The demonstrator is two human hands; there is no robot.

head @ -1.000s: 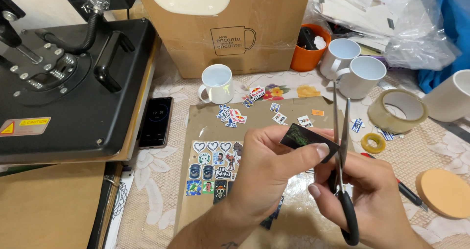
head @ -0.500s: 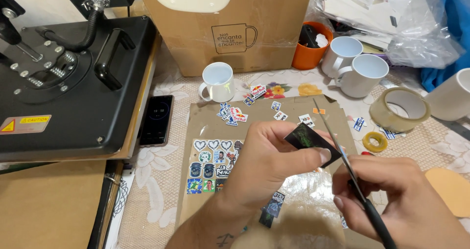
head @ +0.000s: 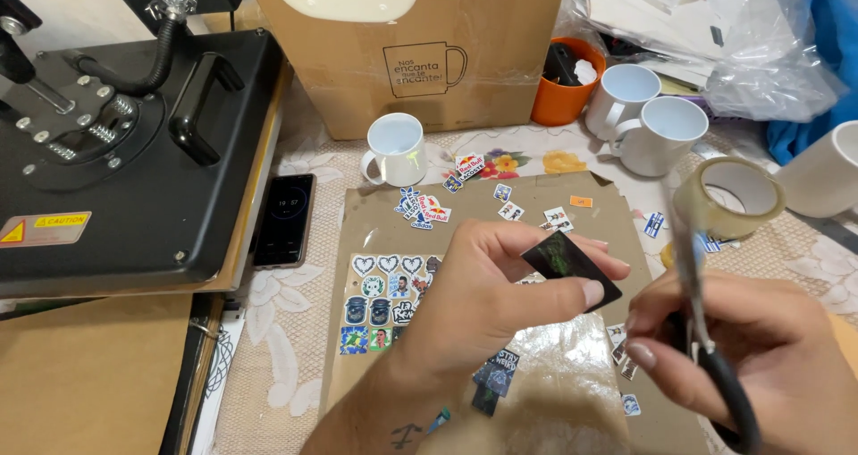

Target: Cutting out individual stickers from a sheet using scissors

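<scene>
A small black sticker [head: 570, 265] is pinched between thumb and fingers of the left hand [head: 487, 299], above the brown sheet [head: 572, 392] on the bench. Just beside it, black-handled scissors [head: 706, 330] are gripped in the closed right hand [head: 760, 352], blades pointing up.

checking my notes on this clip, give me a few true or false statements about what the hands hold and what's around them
1. The left hand pinches a small dark sticker. True.
2. The right hand holds a marker. False: it holds scissors with black handles.
3. A phone lies beside the black heat press. True.
4. The tape roll sits on the heat press. False: it lies on the table by the right hand.
5. A white mug stands in front of the cardboard box. True.
6. The orange cup is empty. False: dark items sit in it.
</scene>
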